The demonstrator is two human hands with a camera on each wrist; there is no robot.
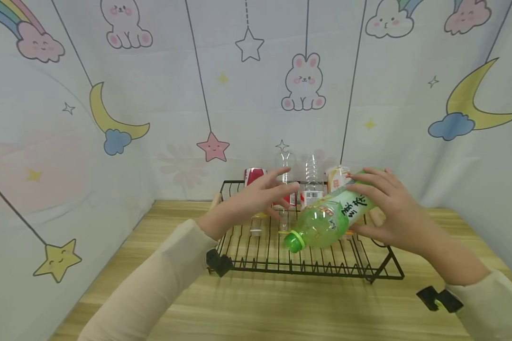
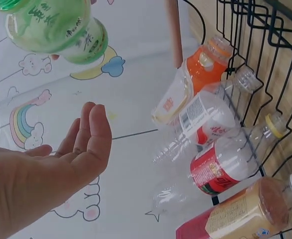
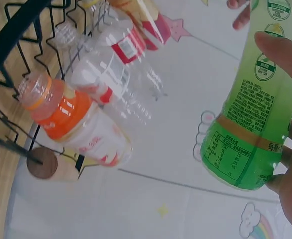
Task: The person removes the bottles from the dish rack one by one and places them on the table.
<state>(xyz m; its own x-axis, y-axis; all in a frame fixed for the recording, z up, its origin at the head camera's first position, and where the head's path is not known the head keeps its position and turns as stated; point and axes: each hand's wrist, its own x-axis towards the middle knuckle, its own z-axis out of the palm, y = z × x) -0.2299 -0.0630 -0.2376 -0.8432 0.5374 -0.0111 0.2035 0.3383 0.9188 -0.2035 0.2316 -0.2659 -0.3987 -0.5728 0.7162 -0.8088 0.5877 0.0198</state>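
My right hand (image 1: 384, 208) grips a green plastic bottle (image 1: 328, 218) with a green cap (image 1: 294, 241). It holds the bottle tilted, cap toward me, above a black wire rack (image 1: 307, 265). In the right wrist view my thumb and fingers wrap the green bottle (image 3: 255, 99). My left hand (image 1: 277, 192) hovers open over the rack's left half, fingers straight, just left of the bottle and holding nothing. The left wrist view shows the open palm (image 2: 61, 164) below the green bottle (image 2: 56, 27).
Several bottles lie side by side at the rack's back: an orange one (image 2: 196, 79), a clear one with a white label (image 2: 206, 114), a red-labelled one (image 2: 220, 167) and a tan one (image 2: 245, 209). The rack stands on a wooden table (image 1: 281, 308), with cartoon-print cloth (image 1: 247, 94) on three sides.
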